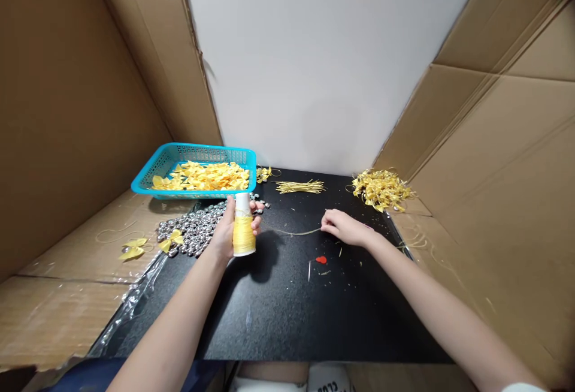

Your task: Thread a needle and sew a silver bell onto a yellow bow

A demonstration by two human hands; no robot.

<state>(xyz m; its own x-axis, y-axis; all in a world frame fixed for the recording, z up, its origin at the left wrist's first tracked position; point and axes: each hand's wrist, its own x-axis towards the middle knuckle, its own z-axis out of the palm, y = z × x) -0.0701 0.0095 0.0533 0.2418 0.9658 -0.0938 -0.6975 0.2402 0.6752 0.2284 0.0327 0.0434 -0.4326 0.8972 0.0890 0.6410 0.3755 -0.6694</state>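
Observation:
My left hand (223, 233) is wrapped round a spool of yellow thread (244, 235), wound on a white cone that stands roughly upright in the grip. To the right, my right hand (340, 226) pinches the end of a thin strand of thread (299, 234). That strand sags slightly between the two hands above the black tabletop. Below it lie a red needle threader (321, 259) and a needle (309, 271). Silver beads (191, 227) are heaped just left of the spool, with a yellow bow (171, 240) at their edge.
A blue basket (138, 186) of yellow bows stands at the back left. Gold ties (300, 187) lie at the back centre, and a pile of finished-looking bows (381, 190) sits back right. Cardboard walls (507, 140) flank the black table (323, 326). Another bow (133, 249) rests on cardboard at left.

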